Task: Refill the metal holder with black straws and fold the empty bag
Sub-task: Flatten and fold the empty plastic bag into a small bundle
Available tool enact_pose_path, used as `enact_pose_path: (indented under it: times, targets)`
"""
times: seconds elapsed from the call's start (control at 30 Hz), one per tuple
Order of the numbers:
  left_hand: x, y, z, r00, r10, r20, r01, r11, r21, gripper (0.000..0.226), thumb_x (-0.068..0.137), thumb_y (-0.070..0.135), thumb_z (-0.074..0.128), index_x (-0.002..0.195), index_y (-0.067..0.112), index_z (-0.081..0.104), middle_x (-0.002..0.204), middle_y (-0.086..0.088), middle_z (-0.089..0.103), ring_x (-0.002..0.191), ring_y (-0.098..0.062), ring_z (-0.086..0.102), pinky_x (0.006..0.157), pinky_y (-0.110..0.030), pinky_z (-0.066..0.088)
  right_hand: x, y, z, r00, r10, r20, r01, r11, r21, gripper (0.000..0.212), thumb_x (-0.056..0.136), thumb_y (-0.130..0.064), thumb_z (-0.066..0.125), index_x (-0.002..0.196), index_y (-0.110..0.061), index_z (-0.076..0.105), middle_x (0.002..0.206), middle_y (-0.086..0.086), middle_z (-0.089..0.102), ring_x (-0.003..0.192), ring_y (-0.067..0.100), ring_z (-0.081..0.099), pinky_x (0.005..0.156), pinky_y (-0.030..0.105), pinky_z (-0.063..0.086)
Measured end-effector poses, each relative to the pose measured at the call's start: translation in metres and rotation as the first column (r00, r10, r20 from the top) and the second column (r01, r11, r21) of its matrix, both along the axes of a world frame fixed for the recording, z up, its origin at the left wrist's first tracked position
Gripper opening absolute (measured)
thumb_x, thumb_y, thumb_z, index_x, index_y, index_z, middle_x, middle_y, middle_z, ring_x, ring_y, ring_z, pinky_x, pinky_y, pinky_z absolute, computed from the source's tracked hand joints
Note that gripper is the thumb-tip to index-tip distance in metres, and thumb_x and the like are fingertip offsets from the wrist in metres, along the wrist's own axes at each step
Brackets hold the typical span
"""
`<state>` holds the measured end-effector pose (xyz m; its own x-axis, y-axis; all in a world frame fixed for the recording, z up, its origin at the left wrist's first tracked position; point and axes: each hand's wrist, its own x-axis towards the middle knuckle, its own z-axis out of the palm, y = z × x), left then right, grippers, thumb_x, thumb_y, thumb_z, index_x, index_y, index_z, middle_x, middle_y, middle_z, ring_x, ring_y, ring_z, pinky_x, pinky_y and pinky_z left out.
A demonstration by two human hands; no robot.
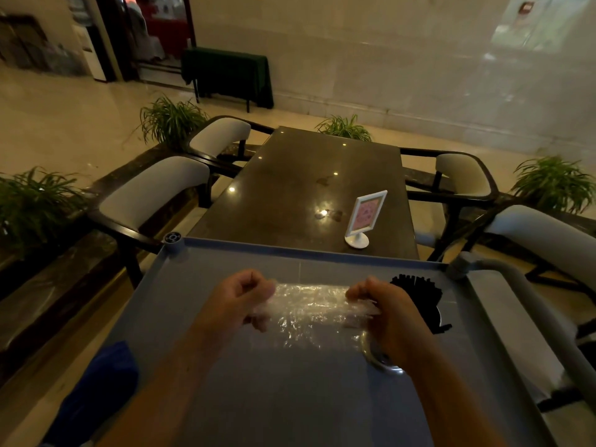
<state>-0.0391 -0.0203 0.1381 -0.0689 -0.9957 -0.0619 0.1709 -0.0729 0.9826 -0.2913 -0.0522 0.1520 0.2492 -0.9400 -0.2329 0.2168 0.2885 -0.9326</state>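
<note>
Your left hand (240, 298) and right hand (387, 312), both hands with fingers curled, each pinch one end of an empty clear plastic bag (309, 304), holding it stretched between them just above the gray tabletop (290, 398). Just behind your right hand, black straws (417, 290) stand bunched in the metal holder (382, 362). A white sign stand (362, 217) sits on the dark table (290, 175) beyond.

A dark polished rectangular table (309, 175) bears a white-framed pink card stand (366, 217) near its right edge, pale-cushioned dark-framed chairs (154, 191) flank it, and a grey plastic tray (290, 250) sits at its near end.
</note>
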Motion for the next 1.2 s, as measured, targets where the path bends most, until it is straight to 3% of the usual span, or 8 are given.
enact_pose_path:
  times: [0.07, 0.33, 0.53, 0.73, 0.87, 0.93, 1.07, 1.2]
  targets:
    - [0.002, 0.0, 0.002, 0.996, -0.033, 0.084, 0.034, 0.999, -0.012, 0.026, 0.079, 0.024, 0.078, 0.078, 0.011, 0.056, 0.061, -0.006, 0.057, 0.053, -0.02, 0.054, 0.052, -0.031, 0.049, 0.0, 0.002, 0.002, 0.994, 0.057, -0.091, -0.061, 0.997, -0.052, 0.002, 0.085, -0.007, 0.062, 0.085, -0.005, 0.064, 0.078, 0.006, 0.064, 0.068, 0.017, 0.066, 0.068, 0.043, 0.058]
    - [0.001, 0.008, 0.003, 0.963, 0.019, 0.27, -0.029, 0.999, 0.034, 0.044, 0.086, 0.01, 0.07, 0.124, 0.028, 0.054, 0.067, -0.011, 0.064, 0.056, -0.022, 0.054, 0.052, -0.027, 0.049, 0.003, 0.004, -0.002, 0.974, 0.023, -0.224, -0.066, 0.98, -0.19, 0.045, 0.082, 0.013, 0.06, 0.114, -0.018, 0.053, 0.096, 0.017, 0.058, 0.076, 0.023, 0.062, 0.064, 0.029, 0.055]
    - [0.018, 0.013, 0.008, 0.918, -0.223, 0.327, 0.139, 0.955, 0.262, 0.025, 0.085, 0.02, 0.072, 0.11, 0.018, 0.069, 0.102, -0.007, 0.074, 0.089, -0.02, 0.073, 0.079, -0.037, 0.061, 0.007, 0.0, 0.009, 0.96, 0.165, -0.228, -0.207, 0.962, -0.177, 0.055, 0.081, 0.009, 0.059, 0.123, -0.026, 0.055, 0.1, 0.014, 0.06, 0.084, 0.025, 0.061, 0.074, 0.037, 0.055]
    - [-0.003, 0.01, 0.027, 0.898, -0.382, 0.219, 0.325, 0.91, 0.256, 0.028, 0.086, 0.014, 0.069, 0.115, 0.01, 0.067, 0.104, -0.014, 0.076, 0.095, -0.03, 0.072, 0.078, -0.034, 0.06, 0.022, -0.011, 0.036, 0.854, 0.335, -0.399, -0.444, 0.868, -0.221, 0.059, 0.084, 0.005, 0.062, 0.129, -0.031, 0.051, 0.103, 0.014, 0.063, 0.081, 0.025, 0.061, 0.066, 0.033, 0.052]
    - [-0.012, 0.011, 0.021, 0.965, -0.233, 0.12, 0.203, 0.954, 0.22, 0.022, 0.087, 0.009, 0.067, 0.107, 0.001, 0.067, 0.089, -0.012, 0.075, 0.081, -0.025, 0.071, 0.072, -0.035, 0.06, 0.03, -0.009, 0.027, 0.985, 0.147, -0.095, -0.16, 0.977, -0.144, 0.043, 0.085, -0.03, 0.066, 0.127, -0.027, 0.055, 0.119, 0.023, 0.061, 0.099, 0.035, 0.064, 0.083, 0.052, 0.053]
    - [-0.012, 0.012, 0.017, 0.988, -0.148, 0.051, 0.134, 0.969, 0.208, 0.024, 0.087, 0.008, 0.066, 0.11, 0.001, 0.064, 0.09, -0.011, 0.074, 0.083, -0.026, 0.072, 0.074, -0.036, 0.059, 0.029, -0.006, 0.014, 0.987, 0.132, 0.089, -0.132, 0.991, -0.001, 0.057, 0.075, -0.049, 0.07, 0.124, -0.02, 0.06, 0.126, 0.025, 0.059, 0.104, 0.038, 0.062, 0.089, 0.054, 0.049]
    - [-0.013, 0.011, 0.016, 0.998, -0.03, 0.05, 0.022, 0.988, 0.153, 0.025, 0.088, 0.008, 0.065, 0.113, 0.007, 0.063, 0.099, -0.018, 0.074, 0.094, -0.036, 0.072, 0.084, -0.048, 0.06, 0.034, 0.009, -0.003, 0.953, 0.286, 0.1, -0.296, 0.95, 0.101, 0.084, 0.063, -0.066, 0.073, 0.126, -0.013, 0.061, 0.126, 0.024, 0.061, 0.117, 0.043, 0.058, 0.1, 0.059, 0.044]
    - [-0.023, 0.01, 0.018, 0.977, 0.003, 0.214, -0.02, 0.997, 0.079, 0.018, 0.09, 0.008, 0.063, 0.108, 0.009, 0.063, 0.096, -0.014, 0.076, 0.086, -0.032, 0.074, 0.08, -0.047, 0.061, 0.041, 0.015, -0.005, 0.965, 0.263, -0.016, -0.26, 0.961, 0.095, 0.066, 0.073, -0.05, 0.072, 0.124, -0.009, 0.06, 0.118, 0.021, 0.067, 0.109, 0.038, 0.065, 0.097, 0.057, 0.049]
